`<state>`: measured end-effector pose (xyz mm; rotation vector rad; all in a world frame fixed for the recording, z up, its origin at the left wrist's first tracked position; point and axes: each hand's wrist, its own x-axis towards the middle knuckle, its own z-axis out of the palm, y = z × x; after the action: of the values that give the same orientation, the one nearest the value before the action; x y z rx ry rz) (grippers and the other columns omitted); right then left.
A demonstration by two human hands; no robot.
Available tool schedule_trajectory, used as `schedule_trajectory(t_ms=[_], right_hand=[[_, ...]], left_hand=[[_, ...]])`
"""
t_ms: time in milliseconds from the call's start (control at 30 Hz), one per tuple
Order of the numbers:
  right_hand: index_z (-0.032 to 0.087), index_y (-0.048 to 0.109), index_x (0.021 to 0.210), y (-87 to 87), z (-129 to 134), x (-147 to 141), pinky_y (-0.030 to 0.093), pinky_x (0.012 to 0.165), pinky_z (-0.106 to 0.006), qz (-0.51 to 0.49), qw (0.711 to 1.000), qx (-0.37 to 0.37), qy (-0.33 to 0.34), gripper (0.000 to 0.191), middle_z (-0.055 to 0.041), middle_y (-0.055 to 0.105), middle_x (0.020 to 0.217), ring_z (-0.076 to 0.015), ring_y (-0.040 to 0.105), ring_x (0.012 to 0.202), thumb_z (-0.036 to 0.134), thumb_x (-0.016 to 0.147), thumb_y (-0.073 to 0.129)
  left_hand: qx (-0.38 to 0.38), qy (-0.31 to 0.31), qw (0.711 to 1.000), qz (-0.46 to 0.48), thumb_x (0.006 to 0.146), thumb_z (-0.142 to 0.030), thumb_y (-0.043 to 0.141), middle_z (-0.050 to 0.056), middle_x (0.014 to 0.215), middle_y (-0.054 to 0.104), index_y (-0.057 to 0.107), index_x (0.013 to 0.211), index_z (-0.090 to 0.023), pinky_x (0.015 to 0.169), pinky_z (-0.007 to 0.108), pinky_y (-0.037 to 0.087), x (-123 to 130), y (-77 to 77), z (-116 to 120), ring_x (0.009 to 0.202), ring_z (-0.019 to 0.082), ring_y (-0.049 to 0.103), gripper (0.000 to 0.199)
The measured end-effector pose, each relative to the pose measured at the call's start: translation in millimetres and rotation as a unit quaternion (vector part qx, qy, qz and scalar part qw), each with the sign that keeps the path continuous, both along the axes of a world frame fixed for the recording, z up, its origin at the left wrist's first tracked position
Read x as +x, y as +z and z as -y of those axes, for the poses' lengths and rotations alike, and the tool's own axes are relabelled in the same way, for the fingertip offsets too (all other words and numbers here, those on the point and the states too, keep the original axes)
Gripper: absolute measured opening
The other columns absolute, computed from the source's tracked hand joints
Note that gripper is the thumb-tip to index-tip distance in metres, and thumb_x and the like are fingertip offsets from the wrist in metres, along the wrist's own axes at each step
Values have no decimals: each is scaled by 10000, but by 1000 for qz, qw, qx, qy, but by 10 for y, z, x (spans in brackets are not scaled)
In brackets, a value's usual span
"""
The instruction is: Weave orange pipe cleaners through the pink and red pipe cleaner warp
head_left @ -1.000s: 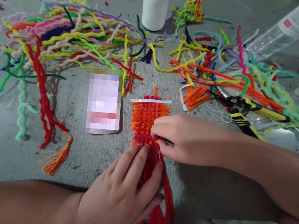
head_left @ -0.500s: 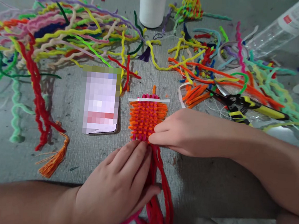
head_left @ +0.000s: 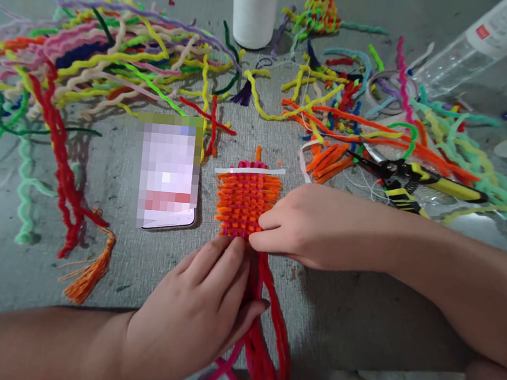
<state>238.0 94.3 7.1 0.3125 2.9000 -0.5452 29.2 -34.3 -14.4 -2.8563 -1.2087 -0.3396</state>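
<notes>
A small mat woven from orange and magenta pipe cleaners lies on the grey table, with orange ends poking out along both sides. A thin white strip crosses its top. My right hand pinches the mat's lower right edge with closed fingertips. Just below, my left hand is closed over the mat's bottom edge and the long red and magenta pipe cleaners that trail from it towards me. The fingertips of both hands nearly meet; what lies beneath the left fingers is hidden.
A phone lies left of the mat, with an orange tassel nearer me. Heaps of coloured pipe cleaners spread at the back. Yellow-black pliers lie right. A white bottle and a clear bottle are behind.
The view has shifted slightly. My left hand has moved a little down and left against the strands, and the trailing ends have spread somewhat. My right hand keeps its pinch.
</notes>
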Motion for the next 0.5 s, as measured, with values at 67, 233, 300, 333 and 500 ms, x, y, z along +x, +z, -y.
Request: schedule_trajectory(t_ms=[67,233,300,333,500], right_hand=[[213,656,901,-3,6,5,135,588,-354,-4,1000,6,-4,141,11,587,723,-146,325,595,105,962,590],[172,644,875,-34,57,-20,213,614,-327,-46,996,-37,-69,170,-29,656,809,-146,462,664,203,1012,548],[165,645,873,-67,97,-40,231,625,-322,-67,991,-36,-110,180,-44,662,843,-152,492,692,224,1009,543],[165,643,869,-85,118,-49,231,623,-322,-75,989,-29,-123,179,-43,657,845,-152,489,687,228,1005,545],[174,638,860,-154,195,-64,189,590,-327,-94,987,25,-124,215,-25,631,809,-147,427,628,276,1018,535]], left_hand=[[2,-2,1000,-3,1041,-357,508,186,1143,758,770,1080,-51,836,447,668,5,1,8,1044,351,703,405],[14,1,1000,1,1052,-323,497,162,1179,762,759,1113,-63,856,431,651,15,-20,65,1097,342,695,374],[17,7,1000,5,1054,-309,504,143,1192,763,754,1124,-77,869,427,639,17,-27,95,1110,332,691,349],[20,7,1000,7,1054,-302,509,132,1190,765,753,1125,-85,870,425,633,16,-30,109,1104,324,692,334],[24,-15,999,21,1049,-234,505,83,1189,772,739,1148,-134,815,407,608,-7,-41,149,1059,289,687,273]])
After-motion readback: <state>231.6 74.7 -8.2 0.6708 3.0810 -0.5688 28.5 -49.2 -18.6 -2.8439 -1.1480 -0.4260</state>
